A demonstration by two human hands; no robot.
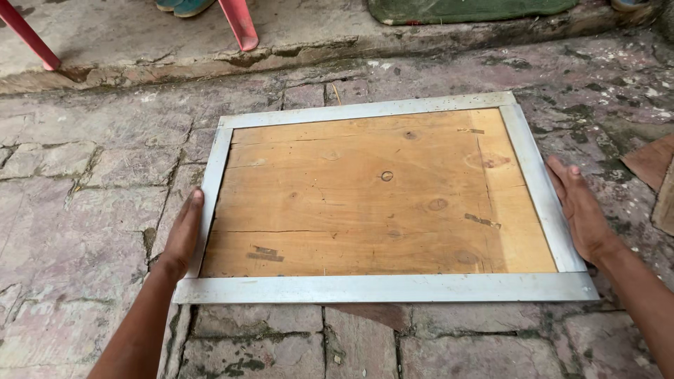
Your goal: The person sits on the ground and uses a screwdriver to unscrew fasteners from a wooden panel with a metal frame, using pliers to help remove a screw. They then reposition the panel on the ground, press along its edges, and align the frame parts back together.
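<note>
A rectangular wooden board [365, 196] with a grey metal frame [382, 288] around its edges lies flat on a stone floor. My left hand [184, 235] rests flat against the frame's left side, fingers together and stretched forward. My right hand [579, 210] presses flat against the frame's right side in the same way. Neither hand curls around anything; both touch only the outer edges of the frame.
The floor is cracked stone paving [84, 189]. A raised concrete step [140, 42] runs along the back, with red chair legs [240, 24] and a green mat [463, 8] on it. Brown board pieces [656, 168] lie at the right edge.
</note>
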